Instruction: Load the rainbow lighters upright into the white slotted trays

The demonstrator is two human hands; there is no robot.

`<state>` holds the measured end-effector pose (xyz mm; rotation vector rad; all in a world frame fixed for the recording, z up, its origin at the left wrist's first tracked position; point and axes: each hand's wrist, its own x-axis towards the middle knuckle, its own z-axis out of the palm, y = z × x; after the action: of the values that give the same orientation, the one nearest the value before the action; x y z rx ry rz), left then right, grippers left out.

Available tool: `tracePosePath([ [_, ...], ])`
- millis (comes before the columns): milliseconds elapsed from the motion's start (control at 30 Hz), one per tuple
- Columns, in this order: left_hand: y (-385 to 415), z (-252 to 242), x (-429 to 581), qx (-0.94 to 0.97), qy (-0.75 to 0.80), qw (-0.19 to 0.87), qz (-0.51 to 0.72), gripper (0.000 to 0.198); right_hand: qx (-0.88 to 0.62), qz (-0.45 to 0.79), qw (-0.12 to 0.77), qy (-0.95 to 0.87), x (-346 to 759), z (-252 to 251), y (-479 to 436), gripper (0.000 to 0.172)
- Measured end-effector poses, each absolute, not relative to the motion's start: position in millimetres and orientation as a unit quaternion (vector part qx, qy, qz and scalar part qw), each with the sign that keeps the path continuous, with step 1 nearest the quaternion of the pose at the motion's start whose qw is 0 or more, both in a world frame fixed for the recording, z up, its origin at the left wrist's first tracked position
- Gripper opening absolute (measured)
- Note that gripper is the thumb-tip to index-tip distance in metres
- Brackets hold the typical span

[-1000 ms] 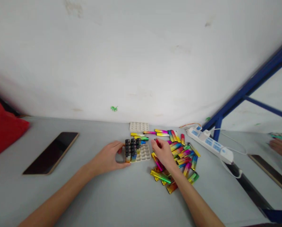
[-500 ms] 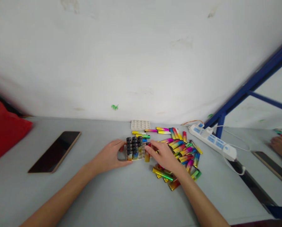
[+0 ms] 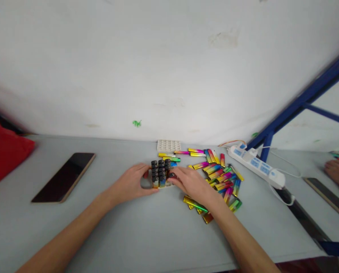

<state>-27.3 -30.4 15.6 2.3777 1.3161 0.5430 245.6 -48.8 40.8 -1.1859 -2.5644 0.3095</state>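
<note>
A white tray (image 3: 159, 185) with cell holes sits mid-table, several black-capped rainbow lighters (image 3: 159, 171) standing upright in its left part. My left hand (image 3: 132, 183) curls round the tray's left end. My right hand (image 3: 189, 183) lies over the tray's right part, fingers pinched on a lighter (image 3: 172, 175) at the row of standing ones. A heap of loose rainbow lighters (image 3: 222, 179) lies just right of my right hand, some under my wrist.
A second empty white tray (image 3: 168, 145) rests by the wall. A dark phone (image 3: 64, 176) lies at the left, a red cloth (image 3: 4, 151) beyond it. A white power strip (image 3: 256, 167) and blue frame (image 3: 297, 104) stand right. Another person's hand (image 3: 338, 172) shows at the far right.
My right hand came from the loose heap with a lighter and moved left onto the tray. My left hand has stayed on the tray's end.
</note>
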Motion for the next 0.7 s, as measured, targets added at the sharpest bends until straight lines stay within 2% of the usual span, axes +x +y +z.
tracePosePath([
  [100,-30.1,16.0,-27.7,0.844,0.464,0.189,0.190,0.036,-0.426,0.071,0.165,-0.887,243.4,39.7,-48.4,0.022],
  [233,-28.7,17.0,-28.8,0.845,0.465,0.194,0.183,0.039,-0.407,0.155,0.226,-0.871,257.8,36.9,-43.9,0.026],
  [400,-27.2,18.7,-33.1,0.850,0.454,0.205,0.172,0.041,-0.453,0.122,0.321,-0.823,281.0,19.2,-22.8,0.018],
  [533,-27.6,19.9,-36.6,0.860,0.437,0.203,0.169,0.040,-0.464,0.079,0.301,-0.829,280.8,3.4,-9.2,0.023],
  [700,-28.1,20.0,-36.3,0.861,0.442,0.195,0.160,0.037,-0.487,0.065,0.231,-0.840,264.9,-1.7,-3.6,0.032],
])
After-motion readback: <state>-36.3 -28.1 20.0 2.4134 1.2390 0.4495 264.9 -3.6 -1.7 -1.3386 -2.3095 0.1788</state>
